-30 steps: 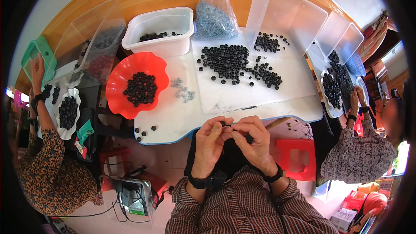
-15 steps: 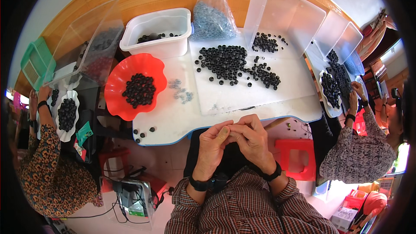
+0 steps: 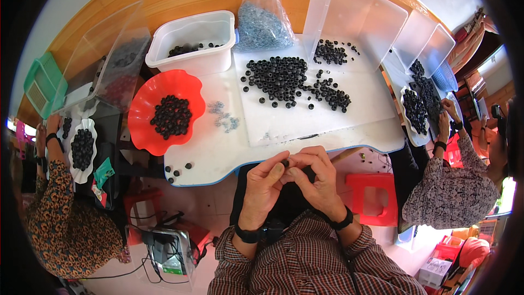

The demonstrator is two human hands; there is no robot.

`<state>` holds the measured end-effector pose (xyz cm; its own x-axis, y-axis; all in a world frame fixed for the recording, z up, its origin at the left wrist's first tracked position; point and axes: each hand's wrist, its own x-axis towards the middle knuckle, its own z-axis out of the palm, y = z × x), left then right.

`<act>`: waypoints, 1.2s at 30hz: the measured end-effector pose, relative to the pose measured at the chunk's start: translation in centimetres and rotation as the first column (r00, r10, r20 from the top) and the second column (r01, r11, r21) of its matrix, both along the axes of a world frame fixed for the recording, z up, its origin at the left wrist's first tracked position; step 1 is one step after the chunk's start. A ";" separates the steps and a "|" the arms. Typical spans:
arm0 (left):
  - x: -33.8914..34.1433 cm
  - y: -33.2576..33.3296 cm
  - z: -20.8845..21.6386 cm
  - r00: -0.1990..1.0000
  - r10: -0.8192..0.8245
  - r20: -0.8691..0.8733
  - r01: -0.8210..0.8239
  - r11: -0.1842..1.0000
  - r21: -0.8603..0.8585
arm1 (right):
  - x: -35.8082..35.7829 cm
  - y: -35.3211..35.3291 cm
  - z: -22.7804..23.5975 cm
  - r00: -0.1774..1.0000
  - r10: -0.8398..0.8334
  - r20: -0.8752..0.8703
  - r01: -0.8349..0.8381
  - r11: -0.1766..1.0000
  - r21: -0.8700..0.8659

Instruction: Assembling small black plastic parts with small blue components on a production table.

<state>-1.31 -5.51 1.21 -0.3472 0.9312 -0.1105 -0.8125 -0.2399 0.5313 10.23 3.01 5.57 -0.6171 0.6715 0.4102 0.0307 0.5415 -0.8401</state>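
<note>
Head view: left hand (image 3: 261, 188) pinches a black piece (image 3: 285, 163), right hand (image 3: 315, 179) bunched close, hold unclear; two-handed handling seemingly next needs steadiness.

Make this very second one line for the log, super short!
left hand: pinches small dark piece | right hand: close beside it, grip unclear | red bowl: holds black pieces | white sheet: more black pieces heaped

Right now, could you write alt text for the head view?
A person's left hand and right hand meet at a small dark piece before a white table. On it are a red bowl of black pieces and a loose black pile.
</note>
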 end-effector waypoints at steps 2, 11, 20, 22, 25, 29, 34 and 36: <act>-0.2 0.0 -0.3 0.999 0.004 0.033 -0.005 0.999 0.047 | -0.2 -0.1 0.4 0.999 -0.033 0.016 0.031 0.995 0.094; -0.2 -0.2 0.0 0.998 0.049 0.032 -0.051 0.996 0.073 | -1.2 -1.0 0.5 0.987 0.163 0.004 -0.155 0.946 -0.284; -0.1 0.1 -0.2 0.995 0.094 -0.029 -0.094 0.996 0.007 | -1.6 -1.2 -0.1 0.980 0.119 0.162 -0.059 0.941 -0.334; -0.5 -0.1 0.4 0.995 0.096 -0.013 -0.096 0.995 0.011 | -1.8 -1.2 0.2 0.983 0.125 0.133 -0.082 0.953 -0.291; -1.2 -0.4 1.0 0.997 0.063 0.040 -0.065 0.997 0.040 | -2.1 -1.1 0.9 0.985 0.169 0.043 -0.153 0.955 -0.256; -1.9 -0.7 0.8 0.990 0.137 0.037 -0.139 0.989 0.047 | -2.2 -0.6 0.2 0.970 0.235 -0.070 -0.245 0.925 -0.291; -4.2 -1.5 2.5 0.935 0.309 -0.176 -0.330 0.938 -0.106 | -1.6 1.3 -1.0 0.984 0.175 0.030 -0.165 0.965 -0.204; -5.7 -1.7 3.4 0.775 0.470 -0.423 -0.596 0.766 -0.240 | -1.6 2.0 -1.5 0.986 0.160 0.055 -0.148 0.974 -0.172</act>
<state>-7.05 -7.19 4.60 -0.8473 0.5021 -0.1729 -0.3742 -0.3336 0.8653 8.60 4.97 4.11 -0.7410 0.6214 0.2543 0.0178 0.3968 -0.9177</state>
